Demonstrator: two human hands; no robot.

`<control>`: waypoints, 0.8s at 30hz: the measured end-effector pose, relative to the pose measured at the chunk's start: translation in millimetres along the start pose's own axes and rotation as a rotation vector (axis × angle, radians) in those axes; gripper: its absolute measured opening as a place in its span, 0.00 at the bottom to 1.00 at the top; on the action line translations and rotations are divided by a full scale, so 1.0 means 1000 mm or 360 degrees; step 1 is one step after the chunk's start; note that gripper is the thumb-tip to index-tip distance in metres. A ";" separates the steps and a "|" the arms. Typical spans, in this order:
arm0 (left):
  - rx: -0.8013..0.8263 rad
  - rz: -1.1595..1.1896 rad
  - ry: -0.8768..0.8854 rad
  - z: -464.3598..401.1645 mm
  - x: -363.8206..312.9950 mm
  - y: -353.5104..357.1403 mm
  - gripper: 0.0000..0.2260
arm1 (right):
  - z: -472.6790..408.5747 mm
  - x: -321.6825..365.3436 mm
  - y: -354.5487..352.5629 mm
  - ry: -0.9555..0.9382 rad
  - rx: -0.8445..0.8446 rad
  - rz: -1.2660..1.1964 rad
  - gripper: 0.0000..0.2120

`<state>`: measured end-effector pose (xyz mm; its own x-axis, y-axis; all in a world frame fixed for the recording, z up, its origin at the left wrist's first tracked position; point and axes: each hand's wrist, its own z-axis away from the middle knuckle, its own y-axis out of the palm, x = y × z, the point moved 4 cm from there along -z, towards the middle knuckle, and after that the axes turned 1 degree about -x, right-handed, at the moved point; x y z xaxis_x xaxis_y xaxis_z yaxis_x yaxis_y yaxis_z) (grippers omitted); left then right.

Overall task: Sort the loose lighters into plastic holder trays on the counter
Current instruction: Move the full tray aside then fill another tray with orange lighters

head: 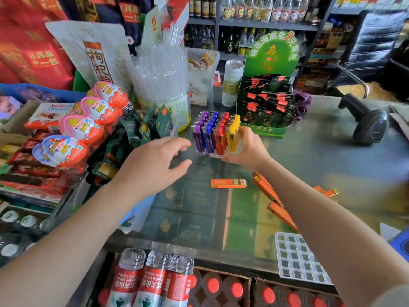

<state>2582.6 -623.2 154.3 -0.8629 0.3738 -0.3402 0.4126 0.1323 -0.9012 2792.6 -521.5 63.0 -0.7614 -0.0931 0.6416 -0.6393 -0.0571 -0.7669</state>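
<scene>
A clear plastic holder tray (214, 155) stands on the glass counter, packed with upright lighters (215, 131) in purple, blue, red and yellow rows. My right hand (245, 149) grips the tray's right side at the yellow row. Just left of the tray, my left hand (155, 162) hovers open with fingers spread, touching nothing. One orange lighter (228, 183) lies flat on the counter below the tray. More orange lighters (278, 209) lie partly hidden under my right forearm. An empty white grid tray (298, 258) rests at the counter's near right edge.
Chocolate egg packs (93, 120) and snack pouches crowd the left. A tub of clear straws (163, 85), a can (232, 83) and a green display box (265, 107) stand behind the tray. A barcode scanner (367, 122) sits far right. Water bottles (152, 278) stand below the counter's front edge.
</scene>
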 end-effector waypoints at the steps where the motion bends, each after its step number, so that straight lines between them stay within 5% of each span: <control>1: 0.0007 -0.0017 0.0018 -0.002 0.002 0.000 0.21 | -0.004 0.001 0.003 -0.0006 0.0016 0.0025 0.44; 9: 0.0045 -0.0106 0.0081 -0.009 0.006 -0.007 0.23 | -0.025 0.004 0.024 0.0087 0.0102 0.0019 0.44; 13: 0.0282 -0.0267 0.0110 -0.011 0.013 -0.004 0.23 | -0.028 0.009 0.029 0.0117 0.0047 0.0037 0.40; 16: 0.0342 -0.0352 0.0194 -0.011 0.017 -0.004 0.21 | -0.022 0.016 0.027 0.0118 -0.0078 0.0356 0.39; 19: 0.0292 -0.0336 0.0276 -0.012 0.017 -0.005 0.23 | -0.008 0.022 0.018 0.0081 -0.0263 0.0662 0.30; 24: 0.0239 -0.0324 0.0367 -0.020 0.013 -0.008 0.21 | 0.000 0.019 0.025 -0.0077 -0.0044 0.0627 0.14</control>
<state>2574.2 -600.9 162.9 -0.8273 0.5537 -0.0949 0.1762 0.0954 -0.9797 2762.3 -525.2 55.9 -0.9433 -0.1493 0.2965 -0.3025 0.0192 -0.9529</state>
